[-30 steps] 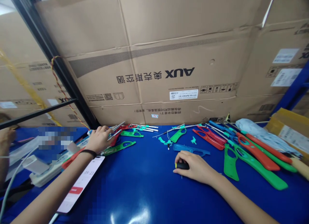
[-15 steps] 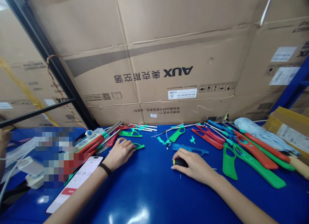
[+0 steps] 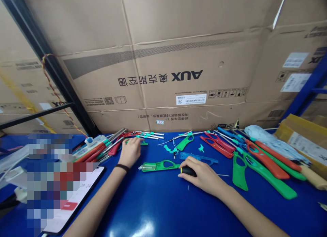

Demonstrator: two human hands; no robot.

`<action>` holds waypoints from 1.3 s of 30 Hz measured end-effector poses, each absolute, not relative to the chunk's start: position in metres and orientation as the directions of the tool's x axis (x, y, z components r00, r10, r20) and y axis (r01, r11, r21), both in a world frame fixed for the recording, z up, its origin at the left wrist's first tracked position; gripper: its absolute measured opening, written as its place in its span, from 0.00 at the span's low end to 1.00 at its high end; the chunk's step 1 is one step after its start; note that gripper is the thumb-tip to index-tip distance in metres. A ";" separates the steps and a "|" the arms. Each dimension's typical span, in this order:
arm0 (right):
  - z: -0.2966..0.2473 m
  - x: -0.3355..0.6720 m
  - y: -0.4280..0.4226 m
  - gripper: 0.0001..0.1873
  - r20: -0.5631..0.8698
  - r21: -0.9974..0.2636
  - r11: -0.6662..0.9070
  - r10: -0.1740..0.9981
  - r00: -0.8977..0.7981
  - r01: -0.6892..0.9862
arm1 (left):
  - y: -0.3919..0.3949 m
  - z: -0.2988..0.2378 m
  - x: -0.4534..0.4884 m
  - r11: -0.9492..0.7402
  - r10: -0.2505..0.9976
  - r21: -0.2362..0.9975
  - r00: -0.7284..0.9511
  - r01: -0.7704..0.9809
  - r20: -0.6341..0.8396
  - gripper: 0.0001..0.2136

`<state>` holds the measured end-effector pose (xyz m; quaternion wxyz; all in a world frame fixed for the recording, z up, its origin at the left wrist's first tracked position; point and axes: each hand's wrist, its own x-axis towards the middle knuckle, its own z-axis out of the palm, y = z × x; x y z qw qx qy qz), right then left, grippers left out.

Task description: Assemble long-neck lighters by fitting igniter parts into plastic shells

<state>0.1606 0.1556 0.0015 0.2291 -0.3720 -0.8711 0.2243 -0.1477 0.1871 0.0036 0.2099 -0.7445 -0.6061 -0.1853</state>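
My left hand (image 3: 131, 150) reaches to the back left, its fingers bent down over a green lighter casing half (image 3: 144, 143) that it partly covers. My right hand (image 3: 200, 174) is wrapped round a screwdriver (image 3: 188, 171) with a black and yellow handle; its shaft cannot be made out. Between the hands lies a green lighter casing half (image 3: 163, 165) with a clear fuel tank at its left end. Its right end reaches the screwdriver handle. Just behind my right hand is a blue casing half (image 3: 198, 157).
Metal lighter tubes (image 3: 152, 136) lie at the back. Red casings (image 3: 217, 146), green casings (image 3: 240, 172) and an orange one (image 3: 265, 158) cover the right side. A phone (image 3: 74, 203) and a power strip (image 3: 93, 143) are at left. A cardboard sheet (image 3: 163, 60) stands behind.
My left hand has let go of the green casing half with the tank, now lying in front of my right hand, and moved back to another green casing. My right hand keeps the screwdriver.
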 end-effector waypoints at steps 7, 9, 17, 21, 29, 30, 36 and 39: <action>0.005 0.161 0.155 0.08 0.268 -0.505 0.628 0.766 -0.584 0.592 | 0.201 -0.006 -0.195 -0.230 0.834 -0.141 0.269 0.963 0.481 0.08; 0.007 0.163 0.156 0.07 0.287 -0.477 0.623 0.778 -0.560 0.620 | 0.200 -0.005 -0.194 -0.279 0.827 -0.160 0.322 0.947 0.461 0.09; 0.007 0.166 0.157 0.01 0.213 -0.382 0.612 0.787 -0.578 0.693 | 0.189 0.009 -0.171 -0.363 0.777 -0.144 0.385 0.920 0.499 0.11; 0.006 0.165 0.156 0.05 0.221 -0.406 0.610 0.788 -0.574 0.681 | 0.176 0.017 -0.143 -0.524 0.750 -0.082 0.505 0.848 0.427 0.09; 0.007 0.164 0.154 0.06 0.192 -0.436 0.621 0.771 -0.607 0.651 | 0.159 0.038 -0.135 -0.490 0.870 0.293 0.478 0.821 0.117 0.14; 0.007 0.164 0.154 0.06 0.190 -0.436 0.622 0.770 -0.609 0.650 | 0.158 0.039 -0.137 -0.469 0.877 0.318 0.476 0.824 0.062 0.14; 0.006 0.163 0.154 0.07 0.182 -0.446 0.617 0.772 -0.609 0.648 | 0.163 0.035 -0.145 -0.390 0.881 0.487 0.470 0.781 -0.048 0.13; 0.005 0.164 0.156 0.08 0.179 -0.443 0.619 0.770 -0.612 0.649 | 0.166 0.036 -0.153 -0.358 0.910 0.542 0.414 0.761 0.021 0.14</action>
